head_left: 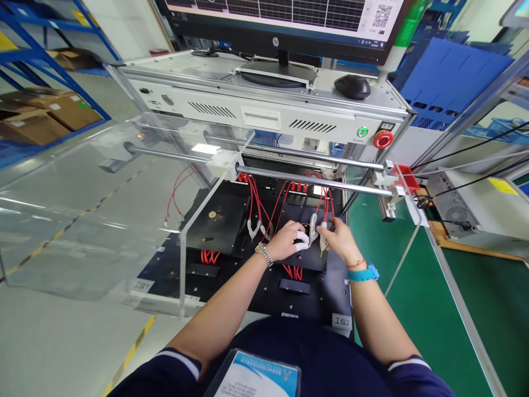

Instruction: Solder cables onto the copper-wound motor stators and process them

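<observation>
My right hand (339,241) pinches an alligator clip (323,238) in a pale sleeve, on a red lead, between thumb and fingers. Close by on its left, my left hand (287,241) has bent fingers, two in white finger cots, closed at the lower end of a second sleeved clip (313,225). What those fingertips hold is hidden. Both hands are over the right black plate (295,215), where a small dark part shows beside the left fingers. More sleeved clips (253,228) on red leads hang to the left of my left hand.
A second black plate (215,223) lies at left. Steel rods (314,181) and a raised clear acrylic cover (124,220) span the fixture. Behind stands a white housing with a red emergency-stop button (383,139), a monitor (285,27) and a mouse (352,86).
</observation>
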`<move>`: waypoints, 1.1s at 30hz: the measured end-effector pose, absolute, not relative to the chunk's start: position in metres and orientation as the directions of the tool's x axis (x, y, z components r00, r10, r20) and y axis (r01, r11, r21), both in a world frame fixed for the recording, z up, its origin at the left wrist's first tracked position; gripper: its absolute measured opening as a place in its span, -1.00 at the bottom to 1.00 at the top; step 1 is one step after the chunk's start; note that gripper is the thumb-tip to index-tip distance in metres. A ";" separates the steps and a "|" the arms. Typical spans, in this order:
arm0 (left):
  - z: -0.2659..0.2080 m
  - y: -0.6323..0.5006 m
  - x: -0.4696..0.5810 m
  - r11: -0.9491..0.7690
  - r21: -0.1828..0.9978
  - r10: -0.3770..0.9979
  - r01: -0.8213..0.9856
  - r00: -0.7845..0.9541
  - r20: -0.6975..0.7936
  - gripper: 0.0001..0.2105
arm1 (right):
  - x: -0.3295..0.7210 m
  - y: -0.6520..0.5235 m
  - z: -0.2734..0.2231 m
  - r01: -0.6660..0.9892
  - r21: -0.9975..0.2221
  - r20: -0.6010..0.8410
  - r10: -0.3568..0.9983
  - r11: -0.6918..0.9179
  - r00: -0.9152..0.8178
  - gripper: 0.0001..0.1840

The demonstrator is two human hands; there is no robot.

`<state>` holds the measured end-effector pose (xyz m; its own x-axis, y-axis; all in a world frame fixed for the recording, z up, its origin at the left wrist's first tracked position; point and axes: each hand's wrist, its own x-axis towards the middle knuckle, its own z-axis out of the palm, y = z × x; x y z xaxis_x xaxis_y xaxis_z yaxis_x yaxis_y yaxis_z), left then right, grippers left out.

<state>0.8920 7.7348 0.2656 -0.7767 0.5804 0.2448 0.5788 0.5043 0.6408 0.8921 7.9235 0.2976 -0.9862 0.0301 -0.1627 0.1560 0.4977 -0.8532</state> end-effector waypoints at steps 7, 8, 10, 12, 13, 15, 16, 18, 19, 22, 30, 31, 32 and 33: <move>0.267 7.735 0.893 0.503 0.654 0.577 0.564 -0.783 0.232 -0.94 | 0.883 7.932 0.298 0.155 -0.890 -0.092 0.164 0.428 -0.982 -0.69; 0.267 7.735 0.894 0.502 0.655 0.577 0.564 -0.783 0.232 -0.94 | 0.882 7.931 0.296 0.156 -0.893 -0.092 0.169 0.422 -0.981 -0.69; 0.266 7.735 0.893 0.501 0.656 0.578 0.564 -0.783 0.232 -0.93 | 0.882 7.929 0.292 0.158 -0.897 -0.093 0.173 0.413 -0.981 -0.68; 0.265 7.734 0.893 0.501 0.658 0.577 0.562 -0.784 0.231 -0.93 | 0.882 7.927 0.288 0.158 -0.900 -0.094 0.171 0.407 -0.981 -0.67; 0.265 7.734 0.892 0.501 0.659 0.576 0.561 -0.785 0.230 -0.93 | 0.882 7.927 0.287 0.157 -0.901 -0.095 0.170 0.405 -0.981 -0.67; 0.265 7.735 0.892 0.500 0.663 0.575 0.558 -0.786 0.228 -0.93 | 0.881 7.925 0.287 0.154 -0.903 -0.094 0.165 0.401 -0.982 -0.66; 0.266 7.736 0.892 0.500 0.665 0.574 0.555 -0.787 0.226 -0.93 | 0.882 7.925 0.287 0.153 -0.903 -0.094 0.164 0.400 -0.982 -0.65; 0.267 7.737 0.893 0.501 0.671 0.569 0.546 -0.792 0.219 -0.93 | 0.882 7.924 0.287 0.154 -0.903 -0.094 0.166 0.401 -0.982 -0.63; 0.268 7.737 0.893 0.504 0.676 0.564 0.537 -0.798 0.213 -0.94 | 0.882 7.924 0.287 0.155 -0.901 -0.094 0.168 0.404 -0.981 -0.61; 0.268 7.733 0.896 0.539 0.698 0.504 0.471 -0.844 0.180 -0.91 | 0.882 7.925 0.287 0.162 -0.891 -0.094 0.176 0.423 -0.980 -0.56; 0.228 7.679 0.904 0.776 0.594 -0.195 -0.213 -0.976 -0.094 -0.74 | 0.882 7.930 0.284 -0.002 -0.797 0.164 0.214 0.603 -0.963 -0.31; 0.222 7.676 0.907 0.781 0.570 -0.217 -0.255 -0.967 -0.136 -0.78 | 0.883 7.931 0.286 -0.052 -0.765 0.239 0.207 0.642 -0.949 -0.28; 0.217 7.676 0.910 0.785 0.552 -0.221 -0.282 -0.959 -0.177 -0.81 | 0.884 7.931 0.287 -0.092 -0.734 0.300 0.201 0.673 -0.932 -0.26; 0.212 7.676 0.913 0.786 0.539 -0.218 -0.302 -0.952 -0.215 -0.81 | 0.885 7.932 0.290 -0.114 -0.714 0.340 0.199 0.691 -0.919 -0.24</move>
